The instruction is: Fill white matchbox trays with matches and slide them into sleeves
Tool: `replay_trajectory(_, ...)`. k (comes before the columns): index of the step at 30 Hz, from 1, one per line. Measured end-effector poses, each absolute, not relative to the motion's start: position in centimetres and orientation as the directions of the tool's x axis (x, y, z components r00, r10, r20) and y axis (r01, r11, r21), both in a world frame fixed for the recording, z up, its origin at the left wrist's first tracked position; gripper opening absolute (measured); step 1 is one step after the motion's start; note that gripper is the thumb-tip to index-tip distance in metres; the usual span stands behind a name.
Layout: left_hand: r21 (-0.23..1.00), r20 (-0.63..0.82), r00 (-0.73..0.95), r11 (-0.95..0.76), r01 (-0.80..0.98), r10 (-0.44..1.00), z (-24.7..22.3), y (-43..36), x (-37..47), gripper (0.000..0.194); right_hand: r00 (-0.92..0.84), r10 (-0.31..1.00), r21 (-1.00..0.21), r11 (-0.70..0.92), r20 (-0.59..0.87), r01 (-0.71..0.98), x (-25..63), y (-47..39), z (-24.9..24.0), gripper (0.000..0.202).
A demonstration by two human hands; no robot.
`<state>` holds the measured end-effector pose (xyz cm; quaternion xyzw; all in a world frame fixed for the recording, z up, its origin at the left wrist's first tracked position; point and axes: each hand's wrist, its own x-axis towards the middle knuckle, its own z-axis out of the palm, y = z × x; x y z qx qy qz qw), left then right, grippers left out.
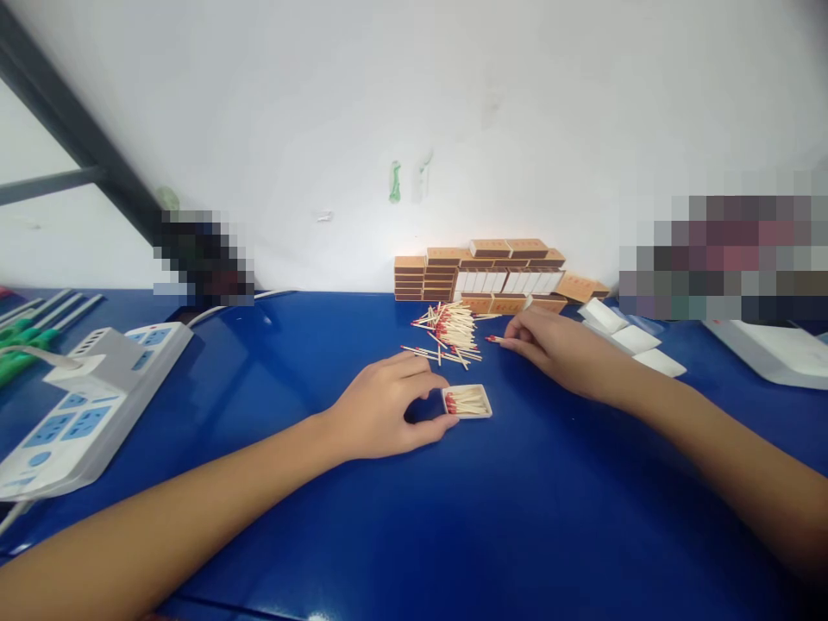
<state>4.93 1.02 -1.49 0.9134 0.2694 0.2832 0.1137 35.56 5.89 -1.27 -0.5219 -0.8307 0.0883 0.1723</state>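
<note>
My left hand [394, 405] rests on the blue table, thumb and fingers closed on the left end of a small white matchbox tray [489, 405]. Inside that tray lie several red-tipped matches [469, 399]. My right hand [547, 345] pinches a few matches [495, 340], their red heads pointing left, just right of the loose pile. The pile of matches [456, 326] is spread on the table beyond the tray, heads mostly to the left. How many matches the right hand holds is partly hidden by its fingers.
Stacked matchboxes [443, 274] stand against the white wall behind the pile. Several white trays [637, 339] lie to the right of them, near my right forearm. A white power strip [97, 414] and green-handled tools [26, 341] are at the left on the blue table [414, 535].
</note>
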Motion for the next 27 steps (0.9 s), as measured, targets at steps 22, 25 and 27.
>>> replay_trajectory(22,0.320,0.495,0.664,-0.828,0.460,0.560,-1.2,0.8,5.2,0.025,-0.572,0.774,-0.323,0.633,0.271,0.704,29.0,-0.9,0.3,0.020)
replay_trajectory(25,0.316,0.493,0.668,-0.831,0.459,0.557,-1.2,0.8,5.2,0.025,-0.584,0.773,-0.339,0.634,0.248,0.695,29.0,-1.2,0.1,0.019)
replay_trajectory(27,0.321,0.494,0.669,-0.831,0.454,0.556,-1.2,0.8,5.1,0.025,-0.587,0.780,-0.348,0.623,0.216,0.700,29.1,-1.1,-0.1,0.017)
